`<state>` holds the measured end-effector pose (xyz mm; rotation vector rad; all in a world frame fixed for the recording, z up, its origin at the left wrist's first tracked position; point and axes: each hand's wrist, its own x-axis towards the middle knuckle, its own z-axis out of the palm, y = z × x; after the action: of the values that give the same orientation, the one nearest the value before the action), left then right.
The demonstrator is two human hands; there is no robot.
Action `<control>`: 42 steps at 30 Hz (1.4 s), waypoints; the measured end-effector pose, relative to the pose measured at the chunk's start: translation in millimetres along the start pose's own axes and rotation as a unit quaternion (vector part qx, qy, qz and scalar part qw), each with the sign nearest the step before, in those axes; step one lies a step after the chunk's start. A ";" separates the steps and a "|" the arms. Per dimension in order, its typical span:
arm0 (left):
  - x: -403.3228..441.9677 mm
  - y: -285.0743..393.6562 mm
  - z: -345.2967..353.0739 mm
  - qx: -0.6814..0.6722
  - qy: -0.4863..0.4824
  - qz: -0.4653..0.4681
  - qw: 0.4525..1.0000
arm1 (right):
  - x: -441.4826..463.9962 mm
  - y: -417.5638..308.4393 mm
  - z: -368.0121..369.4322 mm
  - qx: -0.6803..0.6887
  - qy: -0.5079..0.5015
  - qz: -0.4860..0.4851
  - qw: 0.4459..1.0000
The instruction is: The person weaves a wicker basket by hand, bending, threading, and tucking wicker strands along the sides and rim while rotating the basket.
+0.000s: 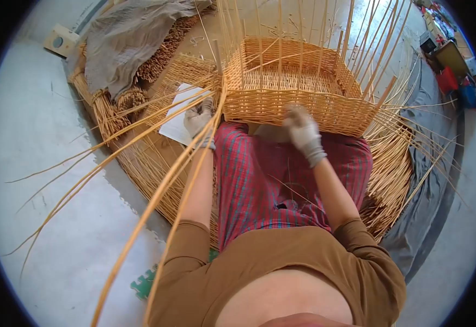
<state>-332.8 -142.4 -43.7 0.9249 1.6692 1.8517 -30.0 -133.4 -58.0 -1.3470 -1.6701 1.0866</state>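
A rectangular wicker basket (295, 111) with an open top rests against my knees, its upright stakes rising around the rim. My left hand (199, 121), in a pale work glove, is at the basket's near left corner. Its fingers are closed around wicker rods (186, 103) there, partly hidden behind them. Long loose rods (159, 199) fan out from that corner to the left and toward me. My right hand (304, 131), gloved too, is in front of the near wall, smeared by motion. Its fingers appear curled, but whether they hold anything does not show.
Bundles of rods lie on the left (104, 114) and right (393, 158). A grey cloth (126, 43) covers part of the left bundles. White paper (177, 122) lies left of the basket. A small box (61, 41) stands far left; red and blue items (447, 80) are far right.
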 end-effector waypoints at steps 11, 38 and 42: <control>-11.3 6.1 -49.0 -0.101 -0.193 -0.207 0.954 | -1.7 -152.7 117.8 -0.024 -0.255 -0.500 0.827; 64.3 -162.7 35.8 0.298 -0.427 -0.056 0.852 | 81.3 -49.7 -3.1 0.057 0.174 -0.050 0.982; 45.9 -151.5 46.3 0.162 -0.256 -0.143 0.942 | 181.2 -148.6 54.5 -0.090 0.137 -0.327 0.931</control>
<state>-341.8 -56.4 -184.2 1.1091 1.6781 1.0459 -170.3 20.3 62.7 -0.8770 -1.8310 0.3482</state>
